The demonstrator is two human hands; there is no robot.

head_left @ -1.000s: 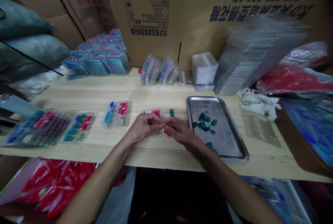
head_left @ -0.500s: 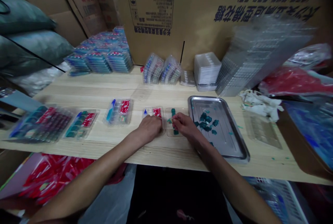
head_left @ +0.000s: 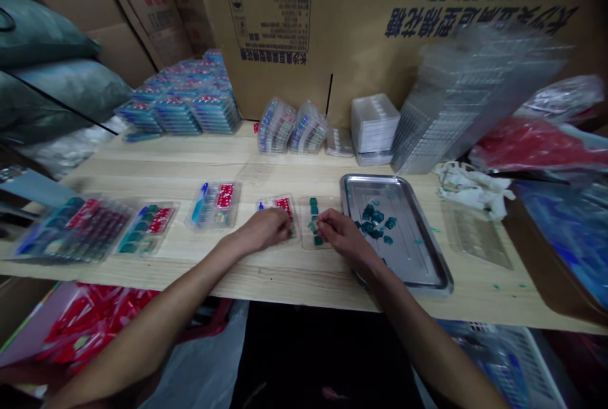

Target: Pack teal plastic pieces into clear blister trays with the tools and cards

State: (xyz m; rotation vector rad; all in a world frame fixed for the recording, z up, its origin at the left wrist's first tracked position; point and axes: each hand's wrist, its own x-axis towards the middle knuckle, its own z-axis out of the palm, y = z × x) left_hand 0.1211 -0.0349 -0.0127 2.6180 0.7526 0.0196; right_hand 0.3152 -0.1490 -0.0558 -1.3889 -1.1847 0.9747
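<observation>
My left hand point(head_left: 268, 229) is closed, fingers curled down over the near part of a small clear plastic tray point(head_left: 261, 199) with a red-and-white packet point(head_left: 284, 204) in it. What those fingers grip, if anything, is hidden. Right of it lies another clear tray point(head_left: 304, 242) with a column of dark green cubes point(head_left: 313, 210). Over this tray my right hand point(head_left: 341, 235) pinches a small light-green piece point(head_left: 312, 225) between thumb and fingertips. Beside that hand, a metal tray point(head_left: 418, 232) holds loose dark green cubes point(head_left: 373, 216).
Filled trays point(head_left: 216, 205) and a filled stack point(head_left: 76, 228) sit to the left. Along the back stand packed stacks point(head_left: 216, 111), clear containers point(head_left: 375, 124) and tall stacked empty trays point(head_left: 456, 105) against a large carton point(head_left: 351, 16). A white cloth point(head_left: 475, 187) lies right.
The view has shifted slightly. My left hand has drawn back a little, and more of the tray under it shows. My right hand has moved slightly right, keeping the light-green piece pinched.
</observation>
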